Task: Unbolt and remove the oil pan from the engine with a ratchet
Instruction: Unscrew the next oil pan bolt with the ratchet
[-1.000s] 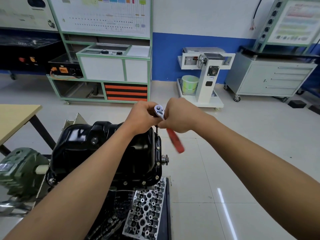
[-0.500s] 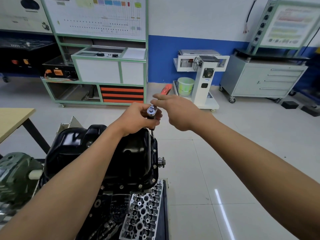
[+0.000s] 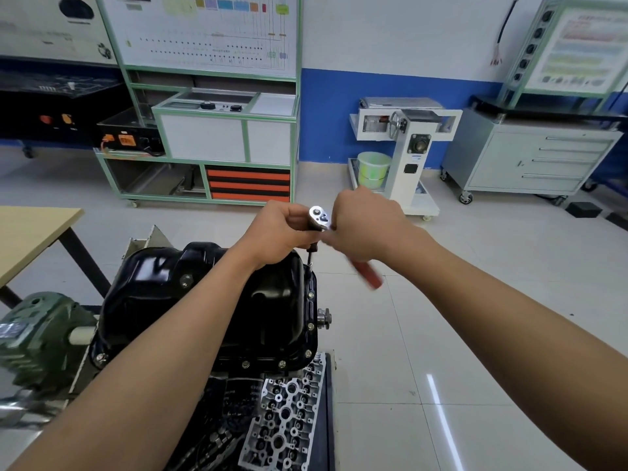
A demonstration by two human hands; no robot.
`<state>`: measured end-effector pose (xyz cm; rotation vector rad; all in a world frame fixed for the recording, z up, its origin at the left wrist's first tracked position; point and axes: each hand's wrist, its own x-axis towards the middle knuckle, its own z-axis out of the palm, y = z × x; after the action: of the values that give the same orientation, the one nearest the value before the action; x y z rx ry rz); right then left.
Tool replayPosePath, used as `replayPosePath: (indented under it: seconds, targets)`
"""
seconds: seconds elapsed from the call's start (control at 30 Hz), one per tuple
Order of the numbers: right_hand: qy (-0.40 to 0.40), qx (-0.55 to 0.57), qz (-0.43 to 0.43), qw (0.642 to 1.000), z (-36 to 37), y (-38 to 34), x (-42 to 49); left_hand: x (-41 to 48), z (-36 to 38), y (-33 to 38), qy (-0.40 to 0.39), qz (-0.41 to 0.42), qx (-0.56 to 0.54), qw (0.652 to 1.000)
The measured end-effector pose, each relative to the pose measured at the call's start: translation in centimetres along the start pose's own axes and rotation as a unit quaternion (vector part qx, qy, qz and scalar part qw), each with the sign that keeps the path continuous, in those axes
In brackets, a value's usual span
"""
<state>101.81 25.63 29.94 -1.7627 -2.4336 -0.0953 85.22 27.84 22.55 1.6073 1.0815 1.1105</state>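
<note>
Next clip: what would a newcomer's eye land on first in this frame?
Two hands meeting mid-frame on a ratchet: the left hand grips just under its chrome head, and the right hand holds its blurred red handle. Below them, the glossy black oil pan fills the lower left, with the ratchet's extension reaching down to its far right corner. A bare aluminium cylinder head lies at the bottom centre.

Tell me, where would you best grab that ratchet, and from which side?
By the red handle, from the right, as the right hand grips it: it juts sideways off the ratchet head, clear of the oil pan, so it likely gives leverage. The left hand holds the head steady.
</note>
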Motion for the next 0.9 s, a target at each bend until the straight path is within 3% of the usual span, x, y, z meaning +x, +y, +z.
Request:
replayPosePath:
  seconds: [0.1,0.17,0.47,0.67,0.8,0.9]
  targets:
    - [-0.070,0.111,-0.017,0.991,0.2,-1.0,-0.5,0.0,0.0,0.0,0.013,0.011,0.015,1.000]
    - [-0.062,0.119,-0.012,0.991,0.3,-1.1,-0.5,0.0,0.0,0.0,0.021,0.016,0.022,0.999]
    - [0.041,-0.071,-0.057,0.995,-0.2,0.2,0.7,0.2,-0.3,0.0,-0.014,-0.017,0.011,1.000]
    - [0.001,0.122,-0.139,0.983,0.4,1.3,2.5,0.2,-0.6,0.1,-0.045,-0.020,0.007,0.999]
    - [0.005,0.167,-0.128,0.978,0.6,1.1,2.2,0.2,-0.3,-0.1,-0.026,-0.021,-0.009,0.999]
    - [0.012,0.061,-0.059,0.996,0.5,0.8,1.9,0.2,-0.1,-0.2,-0.003,-0.016,-0.011,1.000]
